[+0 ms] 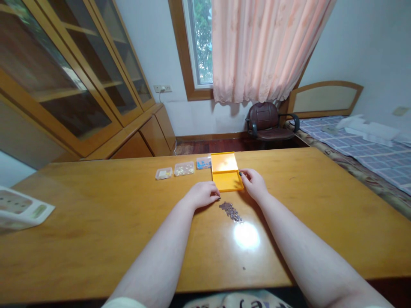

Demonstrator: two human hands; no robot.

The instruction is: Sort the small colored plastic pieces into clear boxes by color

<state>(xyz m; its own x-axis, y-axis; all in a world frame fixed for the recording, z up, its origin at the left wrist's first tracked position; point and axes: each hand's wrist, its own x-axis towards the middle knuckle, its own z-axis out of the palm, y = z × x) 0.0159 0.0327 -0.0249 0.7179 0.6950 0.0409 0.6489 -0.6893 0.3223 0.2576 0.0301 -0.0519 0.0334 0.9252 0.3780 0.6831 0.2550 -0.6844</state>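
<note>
A shallow yellow plastic box lies with its lid folded back on the wooden table, and its tray looks bare. My right hand grips the box's right side near the hinge, thumb and fingers at the rim. Beside the box's near left corner, my left hand rests low with fingers curled and fingertips close together; whether anything is pinched there is hidden. Just in front of the box, a loose heap of small dark grey-brown pieces trails toward me.
Left of the box stand three clear containers: one with blue pieces, one with pale pieces, one with whitish-yellow pieces. One stray dark piece lies near the front edge. A white holder stands far left.
</note>
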